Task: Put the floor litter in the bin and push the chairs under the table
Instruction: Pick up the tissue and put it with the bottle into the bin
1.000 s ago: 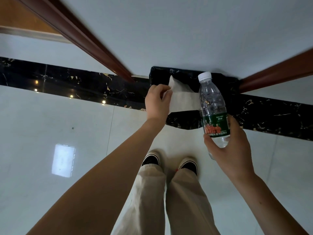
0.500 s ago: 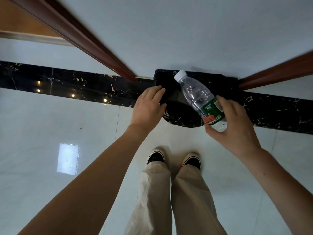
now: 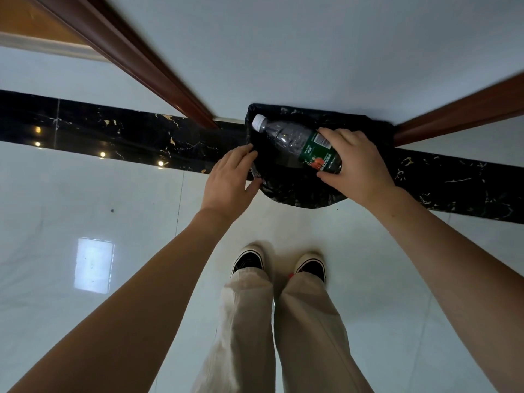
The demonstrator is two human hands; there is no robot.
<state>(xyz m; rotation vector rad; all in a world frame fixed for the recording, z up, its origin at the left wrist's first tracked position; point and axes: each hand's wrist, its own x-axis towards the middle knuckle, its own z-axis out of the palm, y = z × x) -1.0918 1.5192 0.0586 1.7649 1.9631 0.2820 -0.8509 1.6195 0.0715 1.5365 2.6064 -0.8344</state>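
The bottle (image 3: 295, 144) lies tilted over the bin (image 3: 286, 191), which stands against the wall (image 3: 283, 46).

One plastic bottle (image 3: 295, 143), one black-lined bin (image 3: 297, 194), two hands (image 3: 229, 180) (image 3: 360, 168), two shoes (image 3: 247, 260) (image 3: 311, 265), two wooden trims (image 3: 133, 58) (image 3: 459, 112)

Bottle (image 3: 295, 144): clear, crinkled glossy plastic with a white plastic cap (image 3: 258, 120) and a glossy dark green printed label (image 3: 317, 154); bin (image 3: 297, 191) lined with a thin black plastic bag, shiny and wrinkled. Floor (image 3: 85, 199) is polished pale tile, mirror-glossy with light reflections, crossed by a glossy black marble band (image 3: 113, 134) with gold veins; skirting trim (image 3: 136, 55) looks like smooth, satin reddish-brown wood. Trousers (image 3: 306, 330) are matt beige cloth, shoes (image 3: 249, 260) dark fabric with pale rubber-looking toe edges.
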